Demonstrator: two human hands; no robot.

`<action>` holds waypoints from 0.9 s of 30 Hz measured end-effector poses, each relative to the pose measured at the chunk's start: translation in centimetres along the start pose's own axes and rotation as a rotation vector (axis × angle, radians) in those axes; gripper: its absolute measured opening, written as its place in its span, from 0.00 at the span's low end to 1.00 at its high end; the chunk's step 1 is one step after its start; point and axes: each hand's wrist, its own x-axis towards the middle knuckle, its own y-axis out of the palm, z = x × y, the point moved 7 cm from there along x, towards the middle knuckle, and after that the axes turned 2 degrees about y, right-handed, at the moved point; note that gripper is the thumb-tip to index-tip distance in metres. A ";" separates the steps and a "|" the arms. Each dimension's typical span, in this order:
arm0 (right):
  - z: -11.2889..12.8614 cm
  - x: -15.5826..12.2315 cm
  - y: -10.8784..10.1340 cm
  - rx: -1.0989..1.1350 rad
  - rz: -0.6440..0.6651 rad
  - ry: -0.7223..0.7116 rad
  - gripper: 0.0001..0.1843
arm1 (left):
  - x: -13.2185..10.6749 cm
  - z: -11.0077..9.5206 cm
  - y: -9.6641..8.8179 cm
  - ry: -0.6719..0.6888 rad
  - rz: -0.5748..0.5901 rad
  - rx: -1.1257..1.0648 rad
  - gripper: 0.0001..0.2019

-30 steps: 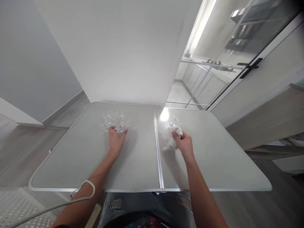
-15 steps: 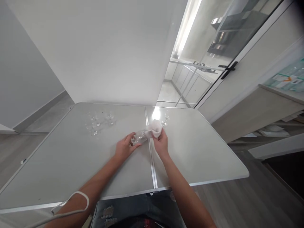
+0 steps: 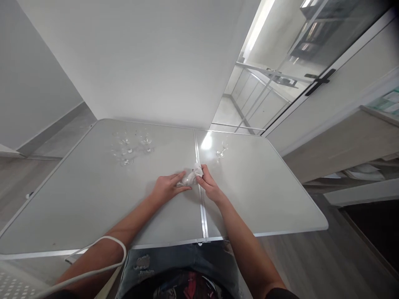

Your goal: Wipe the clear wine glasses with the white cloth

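Observation:
My left hand [image 3: 166, 187] is wrapped round a clear glass [image 3: 188, 179], which lies on its side just over the table's middle seam. A bunched white cloth [image 3: 198, 170] is at the right end of the glass, and part of it seems to be pushed inside the bowl. The fingers of my right hand [image 3: 210, 185] are closed on this cloth. How the far end of the glass looks is hidden under my left fingers. To the right, a single stemmed glass [image 3: 220, 153] stands apart from both hands.
Several clear glasses [image 3: 126, 160] stand grouped at the back left of the pale folding table [image 3: 264, 191]. A white wall [image 3: 149, 62] borders the table's back edge. Behind to the right is a glass door with a black handle [image 3: 321, 82]. A white cord [image 3: 109, 238] loops over my left forearm.
The cloth was spread loosely at the mouth of the glass; now it is bunched smaller and partly in it. My right hand has shifted slightly left. The camera view has tilted a little.

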 end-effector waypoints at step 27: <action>-0.3 0.3 -1.4 0.100 -0.052 -0.035 0.18 | -0.1 -0.1 1.7 -0.302 0.097 -0.349 0.33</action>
